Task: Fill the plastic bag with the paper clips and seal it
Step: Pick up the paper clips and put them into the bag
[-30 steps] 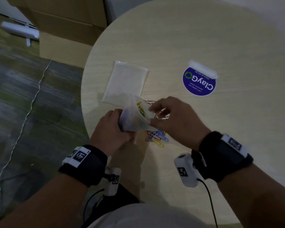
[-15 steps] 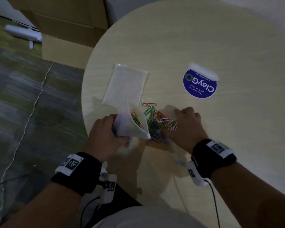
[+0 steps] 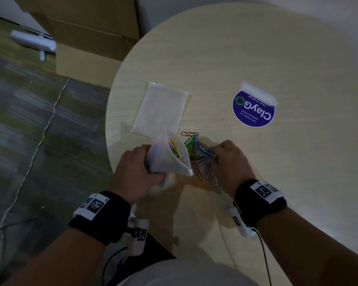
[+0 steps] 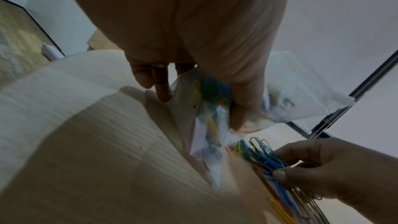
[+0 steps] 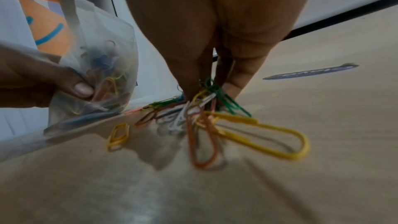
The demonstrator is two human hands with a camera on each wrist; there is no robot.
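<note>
Your left hand [image 3: 135, 170] grips the open bag [image 3: 170, 156] with some clips inside; your right hand [image 3: 228, 159] pinches clips [image 3: 201, 153] on the counter [image 3: 256, 48].

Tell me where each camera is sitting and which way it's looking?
Head: up on the head, looking down at the table; both forearms, left hand and right hand show.
Left wrist: on the left wrist, looking along the fingers pinching the plastic bag; the right hand shows too.
Right wrist: on the right wrist, looking along fingers pinching paper clips; the left thumb shows.
All three share the bag and clips.
</note>
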